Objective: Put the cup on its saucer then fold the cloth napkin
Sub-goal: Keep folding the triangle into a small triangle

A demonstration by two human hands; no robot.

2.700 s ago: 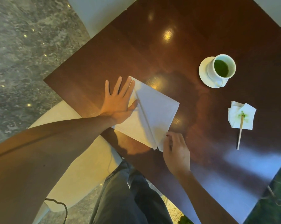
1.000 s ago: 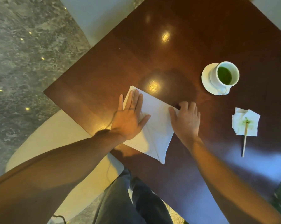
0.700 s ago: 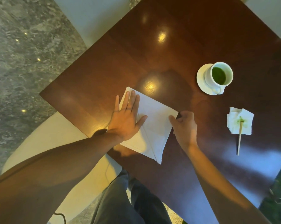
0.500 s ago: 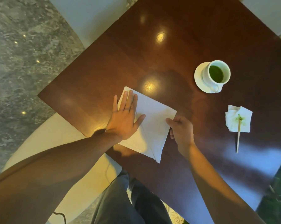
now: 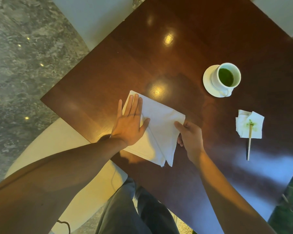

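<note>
The cloth napkin [image 5: 159, 130] lies partly folded at the near part of the dark wooden counter [image 5: 122, 68], its lower corner reaching toward the counter's near edge. The cup [image 5: 226, 77], with green liquid in it, already stands on its saucer [image 5: 208, 81] well beyond the napkin to the far right, so the first part of the task looks done and the folding is the step in hand. The left hand [image 5: 129, 125] lies flat and spread on the napkin's left half, fingers straight, pinning it down with no grip closed on anything. The right hand [image 5: 189, 137] has its thumb and fingers pinched on the napkin's right corner, the cloth grasped at that edge. The next move probably calls for carrying that corner across toward the left hand while the flat palm keeps the layers from sliding, then pressing a crease. A loose flap shows at the napkin's lower tip, where two points do not quite meet, so the edges may need lining up before the crease is set. A stained paper tissue [image 5: 250, 125] with a wooden stirrer [image 5: 249, 144] on it lies right of the napkin, well apart. Between the napkin and the cup the counter is bare, leaving good room to work.
</note>
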